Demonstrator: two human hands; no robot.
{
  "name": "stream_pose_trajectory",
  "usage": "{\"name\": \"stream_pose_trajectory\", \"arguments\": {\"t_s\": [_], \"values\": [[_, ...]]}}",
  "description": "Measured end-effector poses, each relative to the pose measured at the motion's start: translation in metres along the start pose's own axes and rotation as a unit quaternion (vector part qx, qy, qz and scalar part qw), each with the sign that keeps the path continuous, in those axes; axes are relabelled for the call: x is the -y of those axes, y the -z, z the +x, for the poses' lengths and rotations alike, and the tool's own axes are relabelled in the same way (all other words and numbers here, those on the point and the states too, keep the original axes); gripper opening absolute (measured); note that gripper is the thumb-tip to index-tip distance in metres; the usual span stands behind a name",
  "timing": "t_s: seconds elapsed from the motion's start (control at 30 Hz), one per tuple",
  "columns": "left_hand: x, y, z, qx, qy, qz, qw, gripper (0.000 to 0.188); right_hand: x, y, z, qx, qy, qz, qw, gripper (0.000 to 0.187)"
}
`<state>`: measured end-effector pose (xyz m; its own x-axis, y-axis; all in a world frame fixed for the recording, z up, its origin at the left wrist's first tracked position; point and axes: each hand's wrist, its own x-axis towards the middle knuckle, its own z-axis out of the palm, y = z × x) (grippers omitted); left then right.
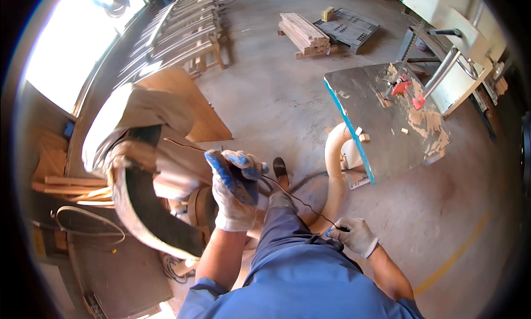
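Note:
My left hand [235, 181], in a white work glove with a blue palm, is raised in front of me. Its fingers close round a thin dark brown cord or wire [298, 200]; which I cannot tell. One end sticks out past those fingers toward a large pale cloth bag [138, 109]. From there the strand slants down to my right hand [354, 236], gloved too and held low at my right side, its fingers closed on the strand. Beside my left forearm is a round dark-lined drum [141, 208], with the gathered cloth of the bag at its upper rim.
A machine table [381, 120] with a blue edge carries wood scraps and red clamp parts at right. A pale flexible hose [333, 153] curves below it. Stacked timber [304, 34] lies on the floor ahead, near a dark slatted pallet [348, 27]. A wooden board [188, 103] leans behind the bag.

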<state>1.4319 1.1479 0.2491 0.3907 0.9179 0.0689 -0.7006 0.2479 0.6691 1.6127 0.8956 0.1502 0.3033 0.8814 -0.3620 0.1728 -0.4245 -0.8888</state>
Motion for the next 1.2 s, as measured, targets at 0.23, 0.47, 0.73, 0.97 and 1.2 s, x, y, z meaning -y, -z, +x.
{"name": "stream_pose_trajectory", "arguments": {"t_s": [0.23,0.47,0.73,0.97,1.2], "values": [[0.009,0.03,0.224,0.058,-0.001,-0.027,0.998,0.055,0.049,0.035,0.17,-0.073,0.169,-0.191,0.964,0.036],[-0.012,0.01,0.439,0.04,0.054,-0.068,0.995,0.055,0.13,0.054,0.346,-0.114,0.148,-0.236,0.954,0.044],[0.005,-0.056,0.597,0.165,0.033,0.0,0.986,0.052,0.199,0.108,0.495,-0.077,0.115,-0.178,0.974,0.036],[0.062,-0.087,0.748,0.104,0.028,0.038,0.993,0.052,0.204,0.176,0.638,-0.147,0.182,-0.16,0.959,0.044],[0.108,-0.125,0.875,0.126,0.023,0.01,0.992,0.043,0.224,0.249,0.751,-0.194,0.207,-0.155,0.946,0.04]]}}
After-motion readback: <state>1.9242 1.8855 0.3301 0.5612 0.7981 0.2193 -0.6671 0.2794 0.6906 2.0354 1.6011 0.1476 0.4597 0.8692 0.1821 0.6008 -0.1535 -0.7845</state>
